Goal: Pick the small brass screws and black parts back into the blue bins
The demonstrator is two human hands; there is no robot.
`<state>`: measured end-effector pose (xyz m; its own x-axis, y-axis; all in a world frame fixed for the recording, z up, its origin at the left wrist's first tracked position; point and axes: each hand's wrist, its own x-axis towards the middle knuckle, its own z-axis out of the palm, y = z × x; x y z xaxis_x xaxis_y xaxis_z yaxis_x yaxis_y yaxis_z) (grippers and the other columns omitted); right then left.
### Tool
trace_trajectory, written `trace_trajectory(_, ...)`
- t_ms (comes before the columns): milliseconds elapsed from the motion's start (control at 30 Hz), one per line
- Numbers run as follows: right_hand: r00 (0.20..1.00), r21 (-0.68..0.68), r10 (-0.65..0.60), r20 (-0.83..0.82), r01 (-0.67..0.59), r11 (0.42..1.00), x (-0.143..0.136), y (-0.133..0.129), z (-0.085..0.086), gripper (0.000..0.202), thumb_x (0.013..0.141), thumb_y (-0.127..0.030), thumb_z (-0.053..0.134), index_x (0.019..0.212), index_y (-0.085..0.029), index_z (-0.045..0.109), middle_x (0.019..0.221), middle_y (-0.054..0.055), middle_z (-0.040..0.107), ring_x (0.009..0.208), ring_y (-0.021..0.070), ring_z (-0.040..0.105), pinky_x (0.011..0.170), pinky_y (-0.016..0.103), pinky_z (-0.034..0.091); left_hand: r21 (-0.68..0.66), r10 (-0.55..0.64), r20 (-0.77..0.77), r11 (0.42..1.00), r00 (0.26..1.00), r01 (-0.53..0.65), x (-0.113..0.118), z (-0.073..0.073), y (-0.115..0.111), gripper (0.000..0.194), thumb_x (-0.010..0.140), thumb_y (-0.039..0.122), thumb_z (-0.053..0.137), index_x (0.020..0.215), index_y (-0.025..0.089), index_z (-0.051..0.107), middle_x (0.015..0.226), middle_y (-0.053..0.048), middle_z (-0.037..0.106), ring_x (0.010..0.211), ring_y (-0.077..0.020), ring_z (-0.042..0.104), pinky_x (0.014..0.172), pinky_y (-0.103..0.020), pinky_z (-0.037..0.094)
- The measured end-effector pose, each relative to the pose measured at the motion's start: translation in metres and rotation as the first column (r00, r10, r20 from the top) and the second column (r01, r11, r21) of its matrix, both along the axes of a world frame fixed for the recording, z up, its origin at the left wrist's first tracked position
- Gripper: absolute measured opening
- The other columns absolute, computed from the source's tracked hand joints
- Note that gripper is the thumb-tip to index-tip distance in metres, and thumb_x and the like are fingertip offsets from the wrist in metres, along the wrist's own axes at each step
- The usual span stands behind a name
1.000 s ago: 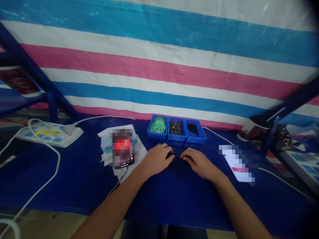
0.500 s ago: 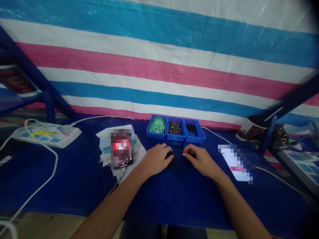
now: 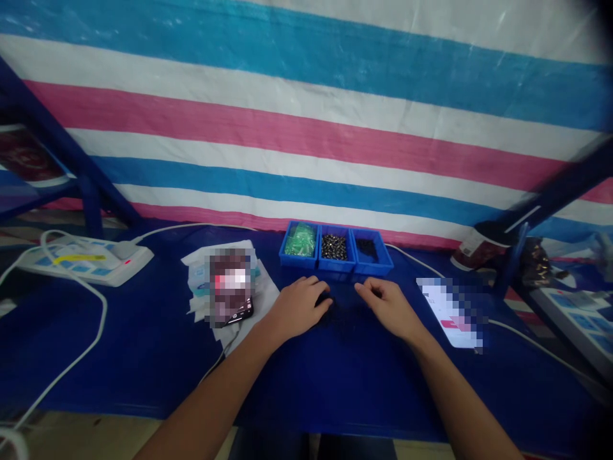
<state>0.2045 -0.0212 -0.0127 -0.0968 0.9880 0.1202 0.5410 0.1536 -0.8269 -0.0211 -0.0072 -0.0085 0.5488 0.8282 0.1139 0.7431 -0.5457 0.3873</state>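
Three blue bins stand side by side at the back of the blue table: the left holds green pieces [image 3: 301,240], the middle small metallic parts [image 3: 334,247], the right black pieces [image 3: 366,249]. My left hand [image 3: 301,306] rests below the left bin, its fingers curled around some dark material too small to make out. Dark small pieces [image 3: 342,313] lie between the hands, hard to see against the table. My right hand [image 3: 384,303] is below the right bin, its thumb and forefinger tips close together; whatever they hold, if anything, cannot be made out.
A phone [image 3: 232,287] lies on white packaging [image 3: 263,291] to the left. Another lit phone [image 3: 450,313] is on the right, with a cable. Power strips [image 3: 110,265] sit at both sides. A dark red cup [image 3: 479,246] stands at the back right.
My right hand has shifted slightly away from the left hand, and its fingers have drawn closer together. My left hand has hardly moved. The view has shifted very slightly.
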Motion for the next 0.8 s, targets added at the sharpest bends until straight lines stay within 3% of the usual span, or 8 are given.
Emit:
trace_trajectory(100,0.965,0.077,-0.217,-0.147,0.23,0.97,0.004,0.005,-0.005,0.031,0.086,-0.048,0.059,0.098,-0.02,0.054,0.068,-0.004,0.051,0.054,0.0114,0.045,0.052,0.025,0.036,0.003,-0.004,-0.002,1.0,1.0,0.004,0.0,0.0,0.0,0.022,0.093,0.037,0.051,0.107,0.024,0.063,0.101,-0.004,0.064,0.094,-0.0235,0.059,0.081,-0.037,0.048)
trace_trajectory(167,0.935,0.111,-0.319,-0.159,0.338,0.935,0.009,0.008,-0.008,0.056,0.081,-0.046,0.066,0.125,-0.02,0.043,0.075,-0.002,0.057,0.055,0.0127,0.05,0.054,0.026,0.04,0.006,-0.004,-0.002,1.0,1.0,0.004,0.0,0.0,0.0,0.022,0.094,0.037,0.05,0.107,0.024,0.063,0.102,-0.004,0.065,0.095,-0.0237,0.059,0.082,-0.038,0.048)
trace_trajectory(200,0.938,0.116,-0.323,-0.125,0.337,0.934,0.011,0.009,-0.009,0.063,0.08,-0.046,0.067,0.13,-0.02,0.04,0.076,-0.002,0.058,0.055,0.0135,0.051,0.055,0.027,0.041,0.006,-0.005,-0.003,1.0,1.0,0.005,0.0,0.0,0.0,0.023,0.094,0.037,0.05,0.107,0.023,0.063,0.102,-0.004,0.065,0.095,-0.0238,0.059,0.082,-0.038,0.047)
trace_trajectory(367,0.987,0.055,-0.088,0.135,0.081,0.995,0.015,0.006,-0.007,0.03,0.088,-0.043,0.057,0.108,-0.021,0.061,0.067,-0.002,0.058,0.056,0.0147,0.052,0.057,0.028,0.04,-0.001,-0.003,-0.004,1.0,1.0,0.003,0.0,0.0,0.001,0.024,0.094,0.036,0.049,0.106,0.022,0.064,0.103,-0.004,0.065,0.095,-0.0237,0.059,0.081,-0.037,0.048)
trace_trajectory(500,0.955,-0.002,0.128,0.268,-0.132,0.991,0.004,0.001,-0.004,0.022,0.089,-0.033,0.056,0.105,-0.022,0.066,0.07,-0.001,0.063,0.061,0.0152,0.056,0.06,0.028,0.041,-0.007,0.002,-0.001,1.0,1.0,-0.002,0.0,-0.001,0.002,0.022,0.094,0.031,0.048,0.102,0.023,0.066,0.102,-0.005,0.064,0.095,-0.0228,0.059,0.081,-0.036,0.048)
trace_trajectory(800,0.935,-0.001,0.153,0.319,-0.161,0.987,-0.005,-0.002,-0.001,0.024,0.09,-0.033,0.055,0.108,-0.022,0.066,0.075,0.001,0.066,0.064,0.0162,0.059,0.062,0.028,0.041,-0.015,0.114,-0.023,0.993,0.993,-0.114,0.006,-0.008,0.002,0.015,0.086,0.024,0.053,0.093,0.023,0.067,0.101,-0.004,0.065,0.091,-0.0233,0.061,0.073,-0.034,0.048)
